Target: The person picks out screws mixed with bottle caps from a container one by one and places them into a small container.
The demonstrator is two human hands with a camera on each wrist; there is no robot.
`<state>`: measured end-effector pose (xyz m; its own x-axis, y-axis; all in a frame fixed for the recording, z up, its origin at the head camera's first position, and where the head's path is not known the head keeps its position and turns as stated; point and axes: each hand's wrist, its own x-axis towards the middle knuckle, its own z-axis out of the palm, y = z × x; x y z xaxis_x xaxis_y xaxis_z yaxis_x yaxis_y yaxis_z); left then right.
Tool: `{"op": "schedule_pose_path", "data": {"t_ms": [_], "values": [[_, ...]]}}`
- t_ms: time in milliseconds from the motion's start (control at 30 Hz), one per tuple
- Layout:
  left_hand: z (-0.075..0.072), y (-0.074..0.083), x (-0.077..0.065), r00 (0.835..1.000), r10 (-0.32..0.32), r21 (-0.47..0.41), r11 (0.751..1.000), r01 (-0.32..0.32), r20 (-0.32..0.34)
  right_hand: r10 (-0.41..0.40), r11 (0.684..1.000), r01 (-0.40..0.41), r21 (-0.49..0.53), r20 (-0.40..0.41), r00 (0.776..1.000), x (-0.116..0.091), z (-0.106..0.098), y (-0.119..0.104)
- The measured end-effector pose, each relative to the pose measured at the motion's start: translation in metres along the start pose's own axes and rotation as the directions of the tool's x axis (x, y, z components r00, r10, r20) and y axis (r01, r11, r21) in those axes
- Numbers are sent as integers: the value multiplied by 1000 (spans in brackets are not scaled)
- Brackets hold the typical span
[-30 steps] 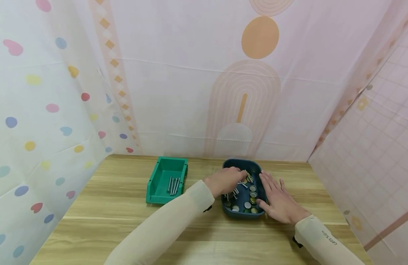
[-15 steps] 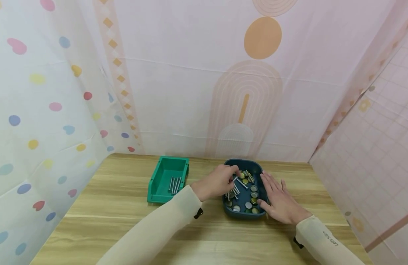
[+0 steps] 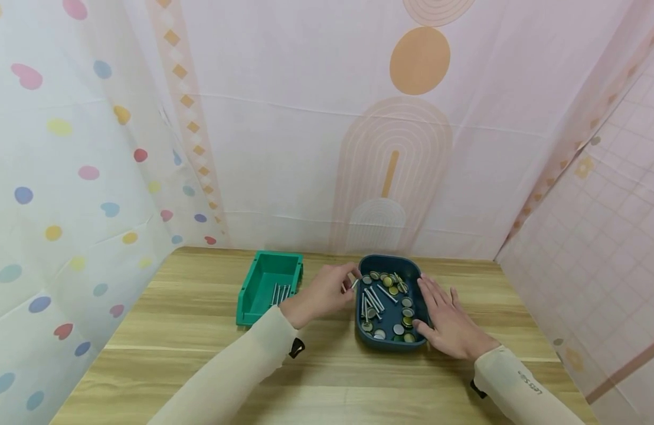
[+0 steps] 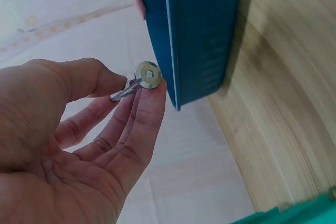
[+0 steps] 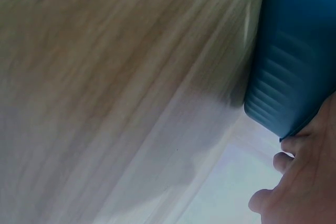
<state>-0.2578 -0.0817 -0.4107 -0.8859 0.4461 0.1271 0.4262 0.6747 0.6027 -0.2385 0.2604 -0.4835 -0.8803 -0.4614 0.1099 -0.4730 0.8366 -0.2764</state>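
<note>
My left hand [image 3: 324, 289] pinches a silver hex-socket bolt [image 4: 148, 74] between thumb and fingers, just left of the dark blue container [image 3: 391, 347]. In the left wrist view the bolt's round flat head faces the camera; part of its shank is hidden by the fingers. Several more bolts [image 3: 373, 300] lie in the container, among round gold and silver caps [image 3: 398, 329]. Along its right rim rests my right hand [image 3: 454, 327], fingers straight; the right wrist view shows that hand [image 5: 310, 177] against the container's outer wall.
A green open-front bin [image 3: 274, 262] stands to the left on the wooden table [image 3: 327, 378], with several bolts [image 3: 281, 293] in it. Behind the table hangs a patterned curtain [image 3: 284, 147]; spotted cloth [image 3: 66, 177] covers the left side.
My left hand has come up out of the container and moved left past its rim with a bolt in its fingers. My right hand stays at the right rim.
</note>
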Motion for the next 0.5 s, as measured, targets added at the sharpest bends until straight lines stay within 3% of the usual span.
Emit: {"op": "schedule_pose_path", "data": {"t_ms": [200,500], "values": [[-12,-7,-10,997,-66,-32,997,65,-28,-2,1000,2,-6,3,1000,0,0,1],[-33,-33,-29,993,-47,6,999,48,-111,-1,999,1,-33,2,1000,1,0,2]]}}
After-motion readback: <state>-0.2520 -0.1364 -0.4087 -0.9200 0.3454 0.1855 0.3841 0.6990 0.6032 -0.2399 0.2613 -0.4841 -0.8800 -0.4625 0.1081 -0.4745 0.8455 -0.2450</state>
